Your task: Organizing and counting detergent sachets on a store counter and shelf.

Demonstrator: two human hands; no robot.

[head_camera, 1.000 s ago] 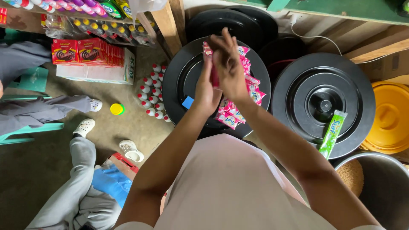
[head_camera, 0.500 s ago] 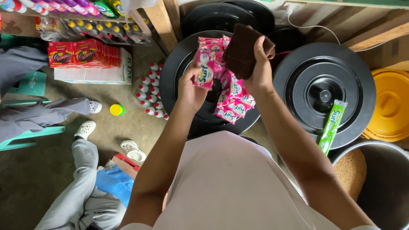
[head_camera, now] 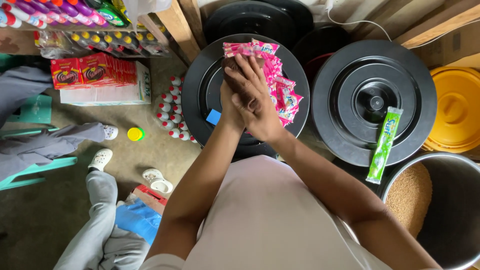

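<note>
- Your right hand [head_camera: 257,97], which half a second ago was lifted open with its palm turned up above the pink sachets [head_camera: 280,82], has come down and now lies over your left hand [head_camera: 229,102].
- Your left hand no longer holds up a single pink sachet in plain view; it is pressed against the right, and whatever sits between them is hidden.
- Both hands are back together over the black lid [head_camera: 200,95], much as they were a second ago, but lower and flatter.
- More of the pink sachets shows at the lid's far side, now that your right hand has dropped.
</note>
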